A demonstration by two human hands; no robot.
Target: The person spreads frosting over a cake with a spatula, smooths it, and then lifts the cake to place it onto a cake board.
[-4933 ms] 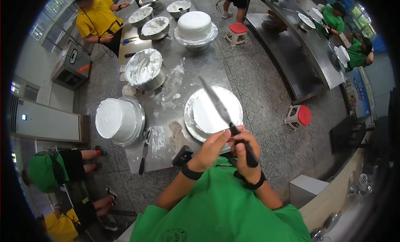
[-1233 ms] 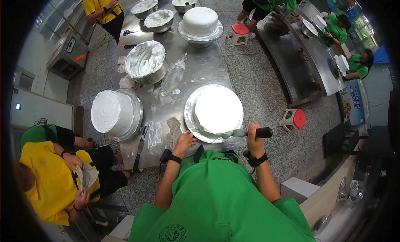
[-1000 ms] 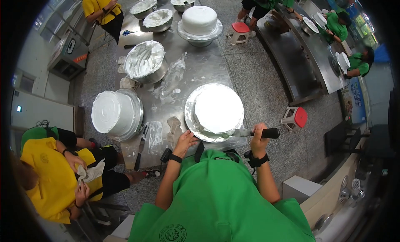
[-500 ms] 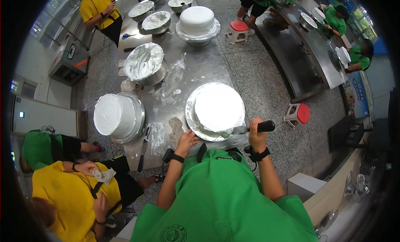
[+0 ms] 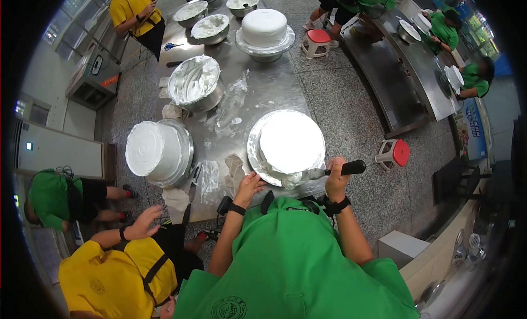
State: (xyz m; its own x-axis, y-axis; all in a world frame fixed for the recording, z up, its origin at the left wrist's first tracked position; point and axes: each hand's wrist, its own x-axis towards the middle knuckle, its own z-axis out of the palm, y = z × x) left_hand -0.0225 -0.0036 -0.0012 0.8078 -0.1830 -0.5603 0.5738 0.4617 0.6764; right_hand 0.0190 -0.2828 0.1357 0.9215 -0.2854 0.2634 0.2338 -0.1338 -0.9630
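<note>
A white cream-covered cake stands on a round metal turntable at the table's near right edge. In my right hand is a spatula with a black handle; its blade, carrying a lump of cream, lies against the cake's near side. My left hand touches the turntable's lower left rim, fingers spread and nothing held. Left of that hand lies a crumpled beige cloth. A bowl of cream stands farther up the table.
Another cake stands at the left table edge, a third at the back. A knife and a pale cloth lie near the front left corner. A person in yellow is close on my left. Red stools stand right.
The person in yellow has let go of the pale cloth, which now lies on the table corner, and raised a hand. My spatula blade has moved slightly left along the cake, with more cream showing.
</note>
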